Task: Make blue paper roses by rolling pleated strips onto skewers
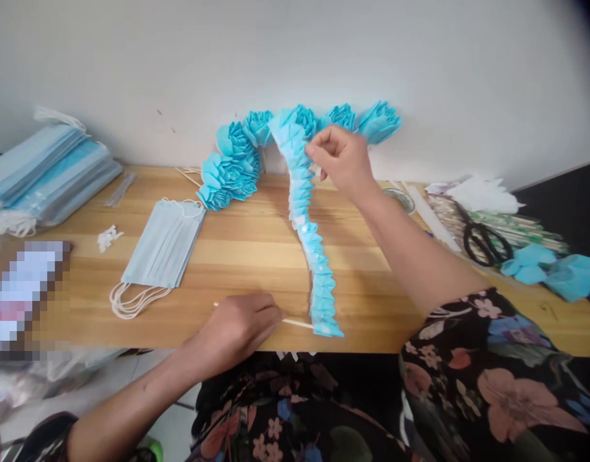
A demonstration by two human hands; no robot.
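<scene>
My left hand (246,321) is closed around a thin pale stick (297,323) near the table's front edge. The stick's right end meets the lower end of a long, folded blue strip (307,237) with pointed pleats. That strip curves up and away from me across the table. Up near its far end, my right hand (343,157) pinches the strip's right edge between thumb and fingertips. Behind it stands a row of blue pleated flowers (232,170) against the wall. The stick's middle is hidden inside my left fingers.
A stack of face masks (162,247) lies left of centre, a larger pile of masks (49,173) at far left. White scraps (110,238) and a pixelated object (22,295) are nearby. Right are a tape roll (399,199), scissors (485,244), wrapped sticks (526,224) and blue petals (571,276).
</scene>
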